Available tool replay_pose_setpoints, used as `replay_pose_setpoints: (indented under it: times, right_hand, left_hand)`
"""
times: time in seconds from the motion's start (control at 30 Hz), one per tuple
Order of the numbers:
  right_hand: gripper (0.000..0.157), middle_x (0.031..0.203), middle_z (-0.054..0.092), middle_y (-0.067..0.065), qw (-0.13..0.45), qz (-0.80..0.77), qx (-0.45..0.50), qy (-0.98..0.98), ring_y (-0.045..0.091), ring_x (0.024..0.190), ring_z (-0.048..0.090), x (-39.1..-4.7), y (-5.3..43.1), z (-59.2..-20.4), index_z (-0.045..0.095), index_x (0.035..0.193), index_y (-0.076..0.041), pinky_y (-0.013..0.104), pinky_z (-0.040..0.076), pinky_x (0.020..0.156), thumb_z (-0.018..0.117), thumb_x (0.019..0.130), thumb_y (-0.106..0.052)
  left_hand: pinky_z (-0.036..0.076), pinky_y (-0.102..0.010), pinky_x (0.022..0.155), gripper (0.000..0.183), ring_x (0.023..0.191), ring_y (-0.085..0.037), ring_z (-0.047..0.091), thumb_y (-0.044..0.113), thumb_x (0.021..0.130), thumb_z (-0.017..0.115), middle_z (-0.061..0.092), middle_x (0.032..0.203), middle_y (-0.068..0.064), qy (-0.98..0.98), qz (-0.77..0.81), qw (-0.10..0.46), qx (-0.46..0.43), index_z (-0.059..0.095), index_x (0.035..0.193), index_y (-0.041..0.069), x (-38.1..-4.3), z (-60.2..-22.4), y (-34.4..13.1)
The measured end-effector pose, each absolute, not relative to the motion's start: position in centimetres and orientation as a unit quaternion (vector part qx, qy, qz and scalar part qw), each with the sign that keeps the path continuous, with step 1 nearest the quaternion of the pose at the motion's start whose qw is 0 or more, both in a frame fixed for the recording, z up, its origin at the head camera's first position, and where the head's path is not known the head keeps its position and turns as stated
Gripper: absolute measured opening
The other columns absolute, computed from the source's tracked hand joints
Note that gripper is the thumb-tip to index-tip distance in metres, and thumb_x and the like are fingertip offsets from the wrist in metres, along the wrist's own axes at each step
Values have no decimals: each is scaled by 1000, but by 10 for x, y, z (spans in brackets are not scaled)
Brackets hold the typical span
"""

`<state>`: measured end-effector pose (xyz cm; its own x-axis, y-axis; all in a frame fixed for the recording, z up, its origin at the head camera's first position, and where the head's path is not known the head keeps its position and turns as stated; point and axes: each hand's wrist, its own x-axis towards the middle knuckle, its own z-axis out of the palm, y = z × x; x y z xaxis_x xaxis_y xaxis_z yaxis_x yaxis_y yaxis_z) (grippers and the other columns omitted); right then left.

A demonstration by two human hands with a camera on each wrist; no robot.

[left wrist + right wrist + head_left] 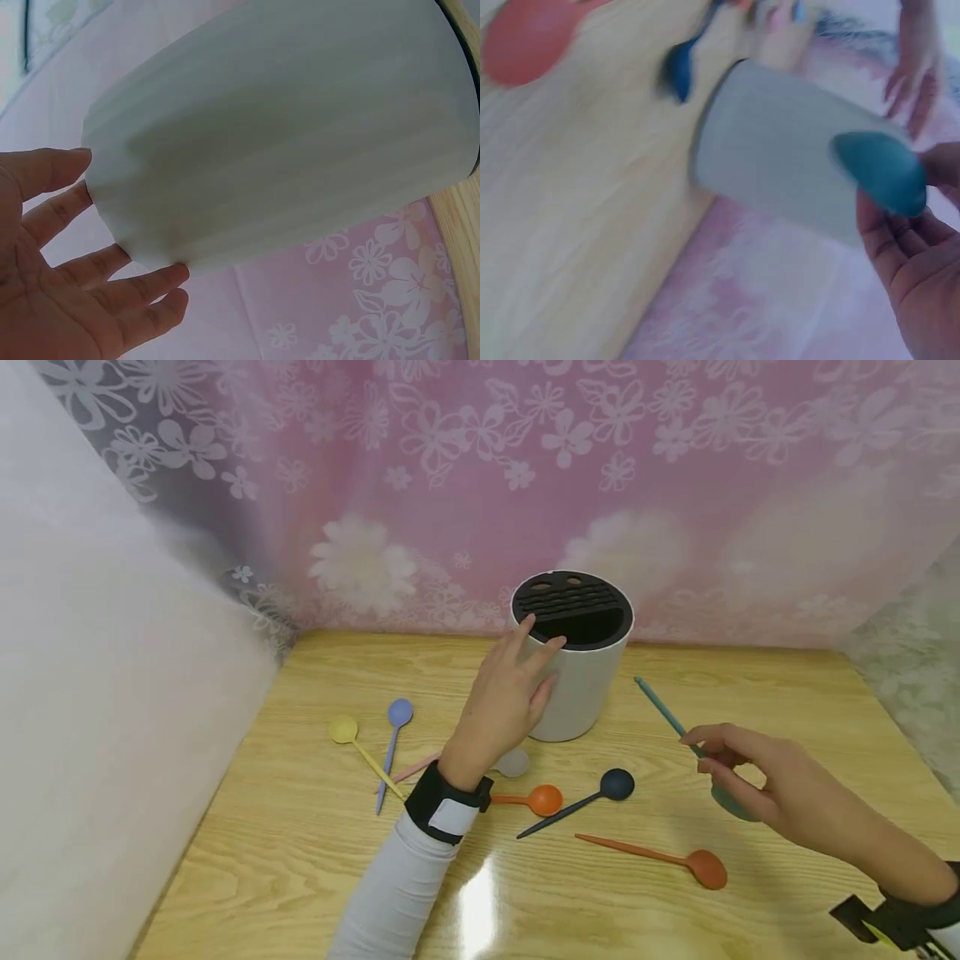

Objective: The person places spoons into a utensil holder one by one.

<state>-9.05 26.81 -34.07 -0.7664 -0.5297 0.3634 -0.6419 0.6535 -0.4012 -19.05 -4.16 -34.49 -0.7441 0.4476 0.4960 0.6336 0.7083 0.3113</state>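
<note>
A white cylindrical utensil holder with a black slotted top stands at the back of the table. My left hand has its fingers spread and touches the holder's near rim; in the left wrist view, fingertips meet the holder's edge. To the right of the holder, my right hand pinches a teal spoon between thumb and fingers. Its handle end points up and toward the holder, while the bowl hangs by the palm, partly hidden in the head view.
Scattered on the wooden table are a yellow spoon, a periwinkle spoon, a grey one, an orange one, a navy one and a rust-coloured one. A pink handle shows partly. Floral cloth hangs behind.
</note>
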Motion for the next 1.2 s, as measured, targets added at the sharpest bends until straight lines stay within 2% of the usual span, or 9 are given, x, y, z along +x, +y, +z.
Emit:
replay_pose_setpoints:
  times: [0.23, 0.43, 0.5, 0.6, 0.7, 0.77, 0.93, 1.07, 1.2]
  right_hand:
    - [50, 95, 70, -12, 99, 336, 374, -859, 1, 83, 66, -94, 248, -298, 70, 116, -18, 13, 53, 77, 66, 83, 20]
    - [43, 106, 73, -11, 116, 324, 348, -872, 1, 95, 69, -95, 233, -270, 72, 115, -15, 11, 50, 85, 74, 81, 12]
    - [34, 106, 73, -14, 144, 319, 342, -872, 0, 92, 69, -100, 229, -261, 73, 113, -13, 10, 50, 85, 75, 84, 6]
    - [21, 96, 72, -17, 199, 295, 333, -873, -5, 82, 67, -108, 225, -247, 75, 107, -10, 9, 50, 76, 73, 89, 1]
    - [16, 83, 67, -13, 244, 277, 322, -872, -7, 74, 61, -118, 220, -232, 74, 101, -7, 8, 49, 72, 70, 90, 4]
    - [13, 83, 62, -9, 265, 272, 313, -871, -4, 75, 57, -126, 214, -225, 73, 99, -7, 7, 46, 73, 68, 92, 2]
    - [14, 99, 61, -9, 264, 314, 289, -865, 1, 92, 57, -148, 193, -220, 73, 106, -3, 10, 45, 76, 63, 97, -3]
    - [14, 104, 65, -14, 253, 371, 266, -853, 6, 87, 64, -158, 184, -222, 69, 107, 3, 12, 50, 74, 58, 99, -1]
    - [14, 102, 67, -18, 255, 400, 248, -845, 4, 77, 67, -166, 180, -224, 67, 109, 5, 13, 54, 73, 61, 97, 0]
  left_hand:
    - [33, -52, 116, 42, 142, -42, 40, 21, 101, 61, 36, 158, -22, -898, -259, 188, -303, 58, 142, 14, -192, -343, -42]
    - [34, -51, 116, 41, 142, -42, 40, 20, 100, 62, 36, 158, -22, -891, -269, 193, -310, 59, 140, 13, -195, -342, -40]
    - [35, -50, 115, 41, 142, -41, 40, 20, 100, 63, 36, 157, -22, -890, -268, 197, -313, 59, 140, 13, -196, -341, -39]
    - [35, -50, 116, 41, 142, -41, 40, 20, 100, 63, 36, 157, -22, -890, -265, 199, -314, 59, 140, 13, -197, -339, -36]
    - [34, -50, 116, 41, 142, -42, 40, 21, 100, 62, 36, 158, -22, -890, -261, 199, -317, 59, 140, 13, -197, -338, -35]
    - [34, -50, 116, 42, 142, -41, 40, 21, 100, 62, 35, 158, -21, -892, -262, 196, -313, 58, 141, 14, -196, -339, -36]
    - [36, -52, 114, 42, 141, -41, 42, 20, 99, 64, 37, 158, -20, -899, -265, 193, -290, 58, 141, 15, -189, -343, -46]
    - [37, -54, 113, 42, 140, -43, 42, 18, 99, 64, 37, 157, -21, -895, -274, 192, -294, 59, 140, 13, -186, -346, -49]
    - [36, -53, 114, 42, 140, -43, 42, 18, 100, 63, 36, 158, -21, -889, -280, 192, -307, 58, 141, 13, -187, -346, -43]
